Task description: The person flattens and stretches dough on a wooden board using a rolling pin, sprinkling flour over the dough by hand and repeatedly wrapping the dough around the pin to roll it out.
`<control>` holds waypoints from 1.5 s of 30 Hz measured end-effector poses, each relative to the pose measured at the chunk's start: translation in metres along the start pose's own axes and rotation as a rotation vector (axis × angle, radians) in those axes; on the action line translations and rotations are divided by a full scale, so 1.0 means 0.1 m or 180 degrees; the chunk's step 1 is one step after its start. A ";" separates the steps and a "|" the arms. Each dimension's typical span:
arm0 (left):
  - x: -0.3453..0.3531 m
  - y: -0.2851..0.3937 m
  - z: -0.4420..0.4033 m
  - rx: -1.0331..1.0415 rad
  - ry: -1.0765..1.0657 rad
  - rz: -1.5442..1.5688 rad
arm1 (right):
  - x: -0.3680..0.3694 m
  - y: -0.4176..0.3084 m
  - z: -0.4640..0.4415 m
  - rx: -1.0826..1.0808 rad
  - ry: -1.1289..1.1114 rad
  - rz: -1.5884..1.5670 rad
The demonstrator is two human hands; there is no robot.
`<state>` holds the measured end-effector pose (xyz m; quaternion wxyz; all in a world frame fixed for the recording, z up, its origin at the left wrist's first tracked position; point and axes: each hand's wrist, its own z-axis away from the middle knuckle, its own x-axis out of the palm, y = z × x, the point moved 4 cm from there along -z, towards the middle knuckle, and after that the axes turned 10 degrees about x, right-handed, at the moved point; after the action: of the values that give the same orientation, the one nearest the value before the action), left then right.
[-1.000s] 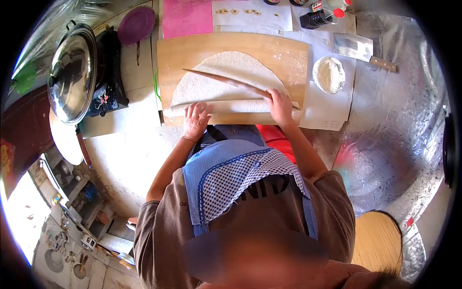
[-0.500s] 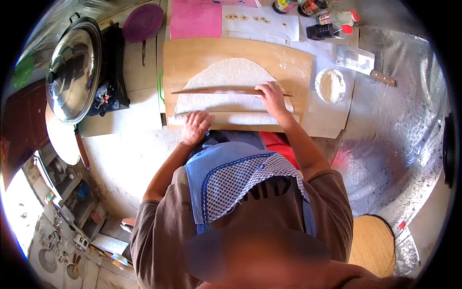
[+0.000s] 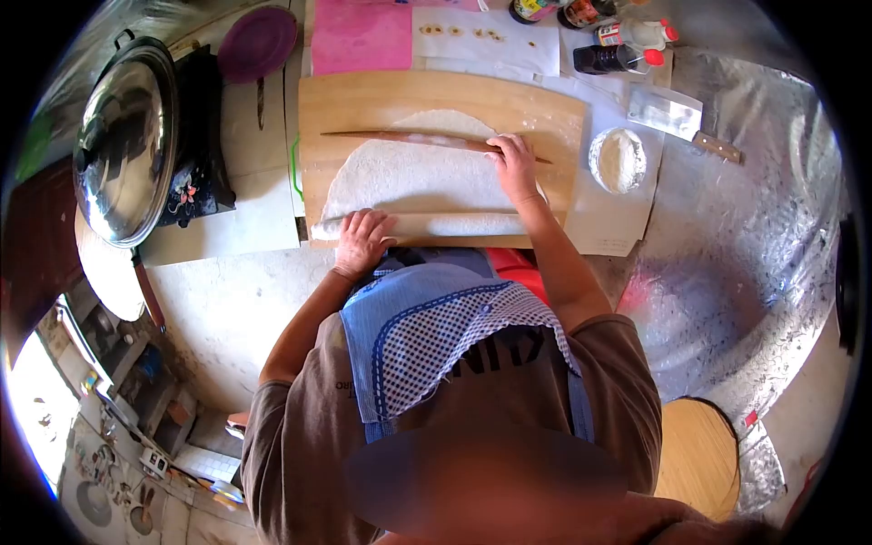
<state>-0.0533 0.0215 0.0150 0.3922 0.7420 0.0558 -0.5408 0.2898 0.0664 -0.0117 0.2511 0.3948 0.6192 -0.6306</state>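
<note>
A flat sheet of dough [image 3: 418,177] lies on the wooden board [image 3: 554,113], its near edge rolled into a long tube [image 3: 454,224]. My left hand [image 3: 363,238] rests on the left part of that tube, fingers apart. With my right hand [image 3: 514,165] I grip a long tapered rolling pin [image 3: 409,137] near its right end. The pin lies across the far part of the dough, its left tip over the board.
A bowl of flour [image 3: 618,161] and a cleaver [image 3: 665,111] are right of the board. Bottles [image 3: 607,60] stand at the back right. Left are a lidded pan [image 3: 125,145] on a stove and a purple plate [image 3: 258,44]. Pink paper [image 3: 361,36] lies behind the board.
The rolling pin has straightened from its slant and moved away from me across the dough, with my right hand on it. My left hand has stayed at the rolled edge.
</note>
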 end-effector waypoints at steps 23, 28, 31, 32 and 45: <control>0.06 -0.86 -1.13 -0.0439 0.0064 -0.0764 | 0.04 -0.24 -0.09 0.0200 -0.0338 0.1223; -0.04 -1.29 -1.80 -0.0666 0.0420 -0.1013 | 0.17 -0.07 -0.85 0.0278 0.0114 0.1327; 0.02 -1.11 -1.44 -0.0352 0.0082 -0.1100 | 0.07 -0.13 -0.53 0.0187 0.0064 0.1402; 0.01 -0.95 -1.24 -0.0333 -0.0065 -0.0977 | 0.04 -0.17 -0.29 0.0054 -0.0196 0.1381; -0.48 -0.37 -1.46 0.0227 -0.0167 -0.1066 | 0.48 -1.38 -0.38 -0.0475 -0.1272 0.0593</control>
<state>0.0187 0.1571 0.0521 0.2713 0.7214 0.1492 -0.6194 0.1585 0.1267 0.0330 0.4543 0.2979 0.5629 -0.6229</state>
